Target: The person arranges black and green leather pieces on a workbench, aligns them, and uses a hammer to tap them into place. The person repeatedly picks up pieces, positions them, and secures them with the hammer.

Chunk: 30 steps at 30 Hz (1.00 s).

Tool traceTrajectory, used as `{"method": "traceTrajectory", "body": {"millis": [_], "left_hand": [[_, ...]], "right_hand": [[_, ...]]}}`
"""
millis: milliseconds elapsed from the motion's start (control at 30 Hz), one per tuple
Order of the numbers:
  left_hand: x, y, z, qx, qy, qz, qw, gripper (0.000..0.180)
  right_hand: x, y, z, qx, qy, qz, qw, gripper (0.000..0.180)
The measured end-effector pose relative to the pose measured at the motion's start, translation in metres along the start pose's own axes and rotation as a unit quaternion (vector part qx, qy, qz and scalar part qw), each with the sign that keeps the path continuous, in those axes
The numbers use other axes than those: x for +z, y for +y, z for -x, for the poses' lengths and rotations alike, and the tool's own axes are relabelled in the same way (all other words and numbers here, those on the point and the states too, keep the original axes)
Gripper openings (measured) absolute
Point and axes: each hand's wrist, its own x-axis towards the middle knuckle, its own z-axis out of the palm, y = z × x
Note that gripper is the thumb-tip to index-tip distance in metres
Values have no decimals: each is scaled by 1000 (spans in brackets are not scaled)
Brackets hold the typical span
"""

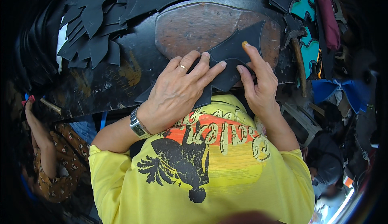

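A black cut piece with curved edges and a pointed tip, like leather or shoe-upper material (234, 42), lies partly on a worn brown board (182, 28) and reaches over the table's near edge. My left hand (173, 78), with a ring and a wristwatch, rests on the piece with its fingers stretched out. At the right end of the piece is my right hand (260, 80). Its index finger is extended, with a yellow-brown smear at the tip, and stands apart from the thumb near the piece's edge. The other right fingers are partly hidden.
Piles of black cut pieces (95, 26) cover the table's far left. At the right lie a wooden-handled hammer (299, 58), teal pieces (303, 7) and a maroon roll (329, 22). Another person in brown patterned clothing (60, 163) is at the lower left.
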Motion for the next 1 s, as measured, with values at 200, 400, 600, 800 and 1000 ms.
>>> {"method": "traceTrajectory", "body": {"millis": [200, 400, 600, 800, 1000], "left_hand": [[1, 0, -8, -1, 18, 7, 1000, 55], [1, -17, -29, -10, 83, 147, 986, 38], [-12, -25, -59, -7, 191, 391, 900, 68], [-34, -28, -72, 30, 131, 361, 923, 59], [-18, -19, -61, -1, 201, 491, 848, 51]], "right_hand": [[-3, -6, -11, 38, -54, 54, 996, 58], [-6, -6, -16, 88, -89, 63, 990, 67], [-20, -1, -34, -131, -7, 34, 991, 75], [-21, -12, -37, -46, 41, -139, 988, 85], [-15, -24, -23, 108, 87, -313, 939, 88]]}}
